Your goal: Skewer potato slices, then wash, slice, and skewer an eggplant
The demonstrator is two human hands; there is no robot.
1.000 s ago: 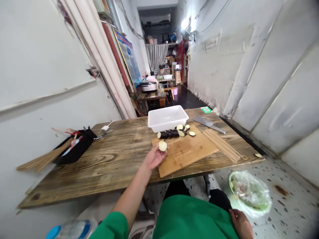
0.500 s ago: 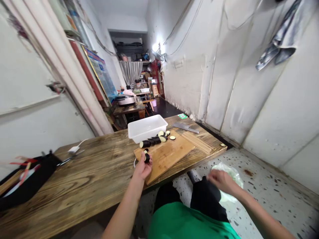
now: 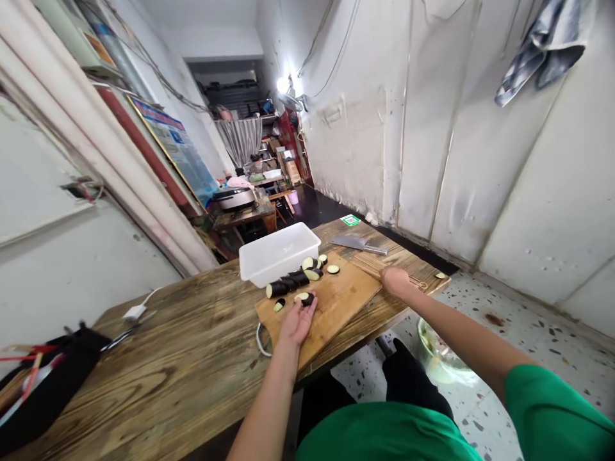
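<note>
My left hand (image 3: 296, 321) lies palm down on the wooden cutting board (image 3: 342, 301), its fingertips closed on a dark-skinned eggplant slice (image 3: 306, 298). A small slice (image 3: 278, 305) lies just to its left. Beyond them is a row of cut eggplant slices (image 3: 292, 282), with a few loose rounds (image 3: 332, 269). My right hand (image 3: 394, 280) reaches over the board's right edge and rests on a bundle of bamboo skewers (image 3: 372, 264). The back of that hand hides its fingers.
A white plastic tub (image 3: 280, 252) stands behind the board, and a cleaver (image 3: 359, 243) lies to its right. At the table's left end are a black tray (image 3: 45, 378) and a white plug (image 3: 134, 312). On the floor is a bag-lined bowl (image 3: 436, 351).
My right hand rose from my lap near the floor bowl and reached to the skewers. My left hand lowered the eggplant slice onto the board. The camera view swung left.
</note>
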